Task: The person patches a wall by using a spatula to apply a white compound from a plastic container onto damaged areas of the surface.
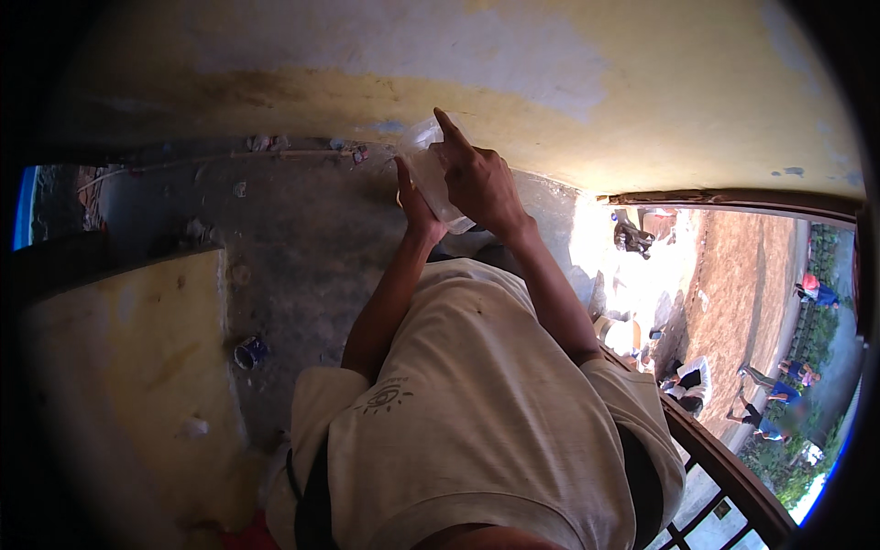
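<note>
A clear plastic container (429,188), whose exact kind I cannot tell, is tilted in front of me near the wall. My left hand (422,213) grips it from the left and below, thumb up along its side. My right hand (484,186) lies over its right side with the index finger stretched out past the upper edge. The other fingers of that hand are curled in, and their tips are hidden, so what they hold, if anything, does not show.
A stained yellow wall (550,82) rises ahead. On the grey concrete floor (293,238) lie litter and a dark blue can (249,352). At left stands a low yellow wall (156,357). A brown-framed opening (733,203) at right shows bright ground and several people outside.
</note>
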### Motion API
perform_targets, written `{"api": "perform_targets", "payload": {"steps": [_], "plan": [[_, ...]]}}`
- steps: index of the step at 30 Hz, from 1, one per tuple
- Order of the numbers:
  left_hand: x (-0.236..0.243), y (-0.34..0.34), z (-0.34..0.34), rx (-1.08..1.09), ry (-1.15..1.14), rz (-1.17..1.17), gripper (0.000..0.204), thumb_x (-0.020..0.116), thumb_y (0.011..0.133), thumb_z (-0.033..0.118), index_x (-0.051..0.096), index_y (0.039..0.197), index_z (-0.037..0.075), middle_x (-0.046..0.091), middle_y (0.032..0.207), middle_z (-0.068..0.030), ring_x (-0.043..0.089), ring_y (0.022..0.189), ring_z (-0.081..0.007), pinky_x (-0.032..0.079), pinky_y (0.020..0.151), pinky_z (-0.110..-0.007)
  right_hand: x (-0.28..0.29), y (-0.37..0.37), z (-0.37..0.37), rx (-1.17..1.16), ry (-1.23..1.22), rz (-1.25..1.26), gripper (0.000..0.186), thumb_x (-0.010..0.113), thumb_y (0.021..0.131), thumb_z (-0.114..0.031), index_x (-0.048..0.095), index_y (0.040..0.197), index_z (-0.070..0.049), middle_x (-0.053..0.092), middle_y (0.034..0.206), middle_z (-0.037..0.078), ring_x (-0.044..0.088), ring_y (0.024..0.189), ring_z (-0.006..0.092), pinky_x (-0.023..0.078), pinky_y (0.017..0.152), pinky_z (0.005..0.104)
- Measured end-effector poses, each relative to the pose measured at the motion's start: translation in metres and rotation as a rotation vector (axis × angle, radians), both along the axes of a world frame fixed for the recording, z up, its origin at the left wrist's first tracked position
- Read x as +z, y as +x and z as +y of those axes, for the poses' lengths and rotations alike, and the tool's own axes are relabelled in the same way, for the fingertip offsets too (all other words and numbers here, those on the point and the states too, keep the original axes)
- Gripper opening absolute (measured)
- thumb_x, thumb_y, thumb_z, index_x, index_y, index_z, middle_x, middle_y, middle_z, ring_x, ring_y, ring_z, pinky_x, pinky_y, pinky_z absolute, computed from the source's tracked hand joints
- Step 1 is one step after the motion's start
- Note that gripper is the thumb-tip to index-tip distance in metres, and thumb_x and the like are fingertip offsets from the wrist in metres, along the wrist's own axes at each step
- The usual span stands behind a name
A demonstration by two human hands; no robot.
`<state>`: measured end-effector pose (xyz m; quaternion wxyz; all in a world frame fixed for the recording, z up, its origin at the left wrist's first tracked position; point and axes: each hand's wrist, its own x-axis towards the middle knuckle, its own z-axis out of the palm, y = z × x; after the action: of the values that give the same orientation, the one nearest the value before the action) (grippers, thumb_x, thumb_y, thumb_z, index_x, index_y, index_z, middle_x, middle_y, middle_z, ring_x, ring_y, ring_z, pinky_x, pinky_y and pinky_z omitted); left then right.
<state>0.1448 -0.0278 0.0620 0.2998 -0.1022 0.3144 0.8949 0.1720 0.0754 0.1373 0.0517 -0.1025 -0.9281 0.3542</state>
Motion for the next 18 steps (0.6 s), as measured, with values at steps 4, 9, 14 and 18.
{"api": "perform_targets", "payload": {"steps": [4,9,14,18], "plan": [[-0.025,-0.005,-0.002,0.011,0.109,0.017,0.076,0.032,0.094,0.071,0.044,0.141,0.013,0.055,0.134,-0.0083,0.055,0.122,-0.0266,0.046,0.102,-0.044,0.006,0.000,-0.006,0.091,-0.072,0.145,0.075,0.058,0.081,0.000,0.034,0.150,-0.015,0.071,0.093,0.017,0.067,0.078,0.0407,0.054,0.070,0.0484],[-0.023,-0.008,0.000,-0.010,0.120,0.001,0.077,0.033,0.094,0.071,0.041,0.143,0.013,0.053,0.136,-0.0086,0.053,0.124,-0.0277,0.044,0.103,-0.046,0.031,0.001,0.023,0.021,0.093,-0.030,0.074,0.057,0.080,0.000,0.036,0.149,-0.017,0.071,0.089,0.018,0.068,0.076,0.0390,0.054,0.068,0.0479],[-0.021,-0.004,0.002,-0.101,0.097,0.013,0.083,0.034,0.090,0.077,0.040,0.144,0.014,0.052,0.137,-0.0088,0.052,0.126,-0.0276,0.043,0.104,-0.046,0.011,0.000,0.013,0.104,0.118,-0.023,0.076,0.058,0.078,0.001,0.037,0.149,-0.016,0.071,0.088,0.018,0.068,0.073,0.0389,0.055,0.067,0.0477],[-0.028,-0.003,0.003,-0.031,0.061,0.003,0.076,0.032,0.094,0.072,0.043,0.141,0.014,0.055,0.133,-0.0080,0.054,0.122,-0.0263,0.044,0.102,-0.046,0.010,-0.006,0.011,0.147,0.012,0.039,0.075,0.057,0.078,0.003,0.038,0.148,-0.015,0.070,0.086,0.019,0.067,0.072,0.0383,0.053,0.066,0.0479]]}}
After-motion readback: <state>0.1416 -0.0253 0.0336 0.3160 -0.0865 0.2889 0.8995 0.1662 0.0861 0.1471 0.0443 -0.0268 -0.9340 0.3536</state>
